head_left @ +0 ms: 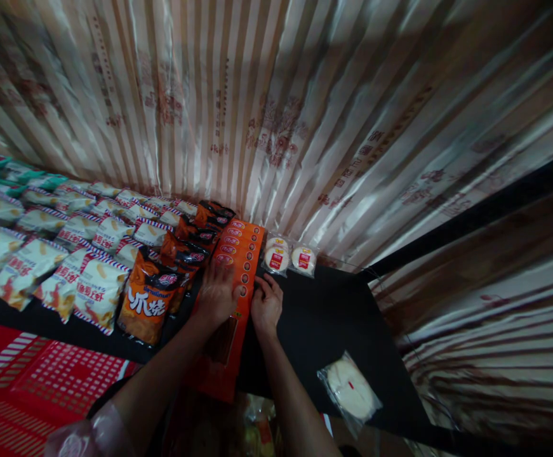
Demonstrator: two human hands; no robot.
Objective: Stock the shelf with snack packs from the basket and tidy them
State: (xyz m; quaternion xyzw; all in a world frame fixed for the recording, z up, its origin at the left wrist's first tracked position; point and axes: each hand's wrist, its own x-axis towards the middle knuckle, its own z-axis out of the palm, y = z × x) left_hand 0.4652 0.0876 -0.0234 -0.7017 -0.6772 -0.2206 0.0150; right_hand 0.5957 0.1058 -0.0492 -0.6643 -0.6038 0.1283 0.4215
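A row of overlapping flat orange snack packs (239,279) lies on the black tabletop. My left hand (218,293) rests on top of them, fingers stretched toward the far end. Along their right edge, my right hand (266,306) is held with its fingers slightly bent and apart, seemingly gripping nothing. Just beyond the right hand sit clear-wrapped round white items (277,255) with red and yellow labels, and a similar wrapped round item (303,258) is beside them. Left of the orange packs stand puffy orange and black snack bags (147,301).
Rows of white snack bags (98,289) cover the left of the black table (321,311), with green bags (16,170) at far left. Another wrapped round item (351,387) lies near the front right. Red baskets (57,374) stand below. A striped curtain (276,95) hangs behind.
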